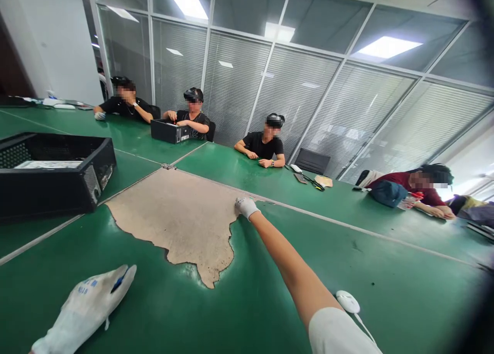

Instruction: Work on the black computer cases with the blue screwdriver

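My right hand (pixel 247 208), in a white glove, reaches far across the table with its fingers curled in. It grips the edge of the green table covering (pixel 278 271), which looks slightly lifted beneath it. Beside that hand lies a bare beige patch (pixel 173 210) with a ragged, torn border. At the lower left, my left hand (pixel 88 302) rests over the green surface. Its glove is white with blue print, its fingers are stretched out, and a small blue spot shows in the gap by the thumb; what this is I cannot tell.
A black computer case (pixel 50 176) stands open at the left. A white mouse (pixel 348 301) with a cable lies near my right forearm. Across the table sit several people, one with hands in another computer case (pixel 170 131). A dark blue bag (pixel 388 193) is at the far right.
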